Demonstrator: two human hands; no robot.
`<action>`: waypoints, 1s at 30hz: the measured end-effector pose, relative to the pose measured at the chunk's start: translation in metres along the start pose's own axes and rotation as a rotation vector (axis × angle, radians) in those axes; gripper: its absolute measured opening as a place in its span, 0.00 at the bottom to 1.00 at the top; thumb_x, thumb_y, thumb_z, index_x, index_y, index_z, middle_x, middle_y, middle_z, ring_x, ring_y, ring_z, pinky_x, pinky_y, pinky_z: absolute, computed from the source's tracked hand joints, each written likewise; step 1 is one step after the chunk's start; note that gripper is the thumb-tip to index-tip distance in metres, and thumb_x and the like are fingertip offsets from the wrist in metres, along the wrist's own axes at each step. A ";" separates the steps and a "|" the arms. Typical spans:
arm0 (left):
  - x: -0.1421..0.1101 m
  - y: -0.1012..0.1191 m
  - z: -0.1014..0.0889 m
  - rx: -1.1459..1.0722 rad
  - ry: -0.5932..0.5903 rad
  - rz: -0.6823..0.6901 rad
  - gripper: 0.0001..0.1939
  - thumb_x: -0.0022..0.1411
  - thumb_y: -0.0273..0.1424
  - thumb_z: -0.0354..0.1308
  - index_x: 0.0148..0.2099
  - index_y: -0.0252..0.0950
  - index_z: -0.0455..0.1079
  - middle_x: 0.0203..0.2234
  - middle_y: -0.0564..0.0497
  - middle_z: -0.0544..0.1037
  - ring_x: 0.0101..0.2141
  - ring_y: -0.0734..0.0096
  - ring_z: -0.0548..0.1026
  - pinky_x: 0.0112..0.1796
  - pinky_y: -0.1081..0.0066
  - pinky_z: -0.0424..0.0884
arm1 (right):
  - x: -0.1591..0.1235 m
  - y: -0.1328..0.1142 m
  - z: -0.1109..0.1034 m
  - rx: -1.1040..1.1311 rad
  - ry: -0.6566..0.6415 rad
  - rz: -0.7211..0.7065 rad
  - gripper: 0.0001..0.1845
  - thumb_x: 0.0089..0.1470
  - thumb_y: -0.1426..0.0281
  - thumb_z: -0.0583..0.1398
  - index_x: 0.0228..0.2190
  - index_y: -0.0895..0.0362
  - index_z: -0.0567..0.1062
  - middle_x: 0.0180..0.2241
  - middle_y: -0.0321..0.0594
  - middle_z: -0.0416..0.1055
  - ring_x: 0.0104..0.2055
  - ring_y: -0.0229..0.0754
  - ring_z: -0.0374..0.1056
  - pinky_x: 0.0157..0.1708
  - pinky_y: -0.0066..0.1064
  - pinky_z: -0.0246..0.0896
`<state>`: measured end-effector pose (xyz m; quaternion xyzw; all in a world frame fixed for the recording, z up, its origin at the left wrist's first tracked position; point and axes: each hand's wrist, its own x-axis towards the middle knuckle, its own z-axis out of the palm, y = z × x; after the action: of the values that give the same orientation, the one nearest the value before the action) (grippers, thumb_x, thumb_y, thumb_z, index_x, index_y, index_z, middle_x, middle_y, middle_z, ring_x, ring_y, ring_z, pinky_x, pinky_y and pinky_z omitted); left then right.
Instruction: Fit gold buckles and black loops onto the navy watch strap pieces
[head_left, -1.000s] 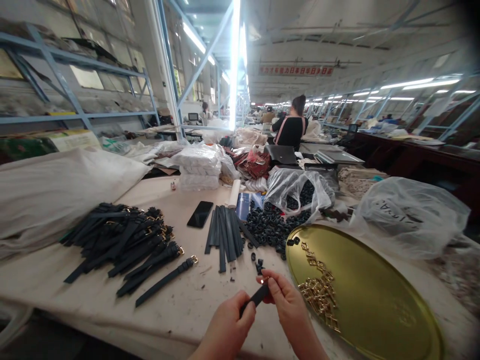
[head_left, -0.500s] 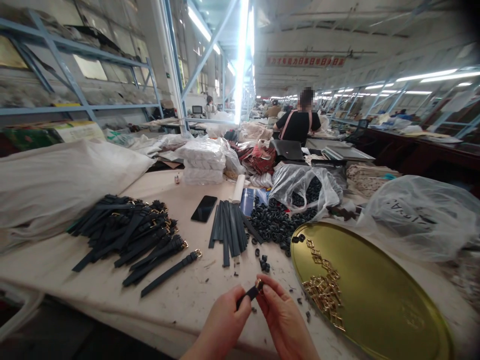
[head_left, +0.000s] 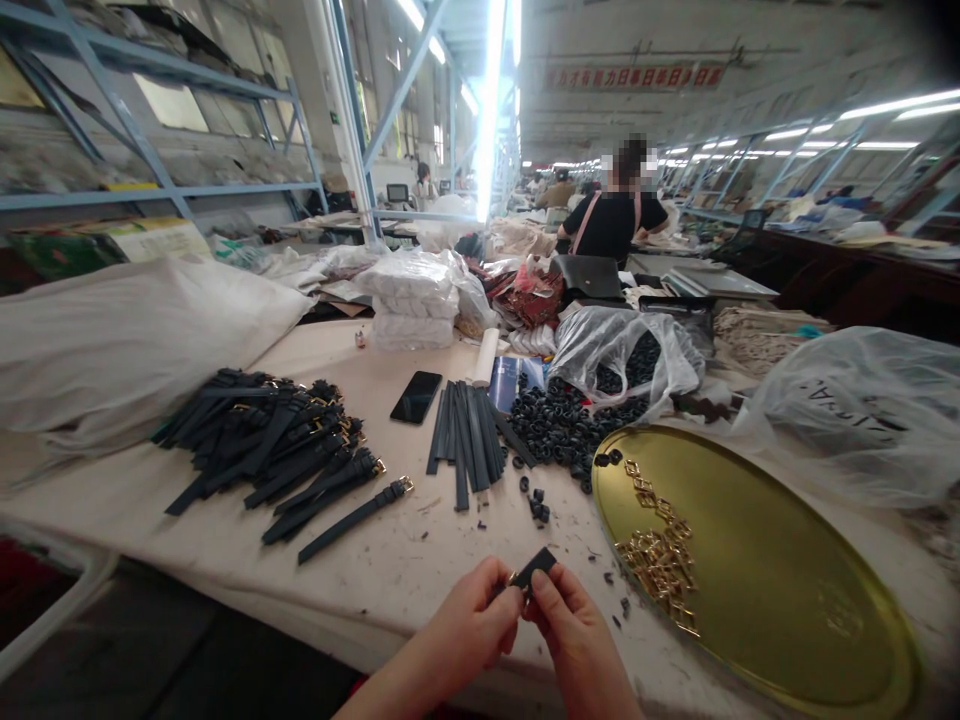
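Note:
My left hand [head_left: 472, 625] and my right hand [head_left: 571, 630] meet at the table's near edge, both pinched on a short dark strap [head_left: 535, 568] with a small gold buckle at its left end. Just to the right lies a gold oval tray [head_left: 780, 590] holding several loose gold buckles [head_left: 660, 555]. Ahead of my hands sit a few black loops [head_left: 537, 503], a row of plain dark straps [head_left: 469, 445] and a heap of black rings [head_left: 562, 430]. At the left is a pile of finished straps with buckles [head_left: 277, 450].
A black phone [head_left: 416, 396] lies beyond the plain straps. Clear plastic bags [head_left: 840, 410] crowd the right, a large white sack [head_left: 127, 340] the left. Stacked white bundles [head_left: 412, 300] stand further back. Another person in black [head_left: 615, 215] works at a far table.
My hands have drawn closer together on the strap, which now shows shorter and tilted up. The camera view has shifted slightly, so the table items appear higher.

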<state>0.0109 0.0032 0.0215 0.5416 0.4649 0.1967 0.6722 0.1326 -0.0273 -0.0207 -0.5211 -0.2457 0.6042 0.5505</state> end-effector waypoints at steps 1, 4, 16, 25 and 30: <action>0.000 0.000 -0.001 -0.011 -0.015 -0.002 0.09 0.56 0.37 0.44 0.30 0.36 0.55 0.12 0.61 0.60 0.12 0.82 0.53 0.15 0.79 0.50 | -0.001 -0.001 0.000 0.021 0.006 0.022 0.16 0.42 0.58 0.62 0.29 0.57 0.71 0.25 0.35 0.70 0.27 0.37 0.64 0.30 0.29 0.62; 0.000 -0.002 0.000 -0.023 -0.006 -0.013 0.10 0.55 0.38 0.45 0.29 0.36 0.56 0.13 0.60 0.62 0.11 0.83 0.54 0.14 0.79 0.50 | -0.002 -0.002 0.001 0.008 -0.003 0.031 0.15 0.45 0.58 0.60 0.27 0.57 0.68 0.21 0.32 0.66 0.23 0.35 0.61 0.26 0.27 0.60; -0.001 -0.030 0.009 0.133 0.210 0.085 0.10 0.57 0.36 0.47 0.27 0.36 0.58 0.16 0.57 0.66 0.20 0.78 0.62 0.22 0.77 0.56 | -0.005 -0.001 -0.009 -0.527 -0.006 -0.253 0.11 0.43 0.62 0.60 0.25 0.56 0.68 0.23 0.37 0.69 0.26 0.41 0.66 0.28 0.30 0.60; -0.015 -0.009 0.002 0.176 0.046 0.025 0.09 0.55 0.36 0.50 0.29 0.36 0.57 0.16 0.59 0.67 0.18 0.78 0.60 0.21 0.77 0.53 | -0.006 -0.014 -0.016 -0.350 -0.205 -0.102 0.14 0.39 0.62 0.62 0.19 0.56 0.64 0.16 0.28 0.57 0.20 0.33 0.53 0.21 0.25 0.49; -0.017 0.007 -0.001 0.225 0.010 0.009 0.08 0.51 0.33 0.53 0.28 0.36 0.57 0.17 0.58 0.67 0.21 0.77 0.62 0.22 0.78 0.55 | -0.007 -0.022 -0.015 -0.296 -0.206 -0.077 0.17 0.39 0.56 0.62 0.19 0.56 0.65 0.16 0.28 0.57 0.20 0.33 0.53 0.21 0.25 0.50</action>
<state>0.0029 -0.0072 0.0351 0.6147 0.4850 0.1489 0.6040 0.1541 -0.0323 -0.0043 -0.5220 -0.4066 0.5902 0.4624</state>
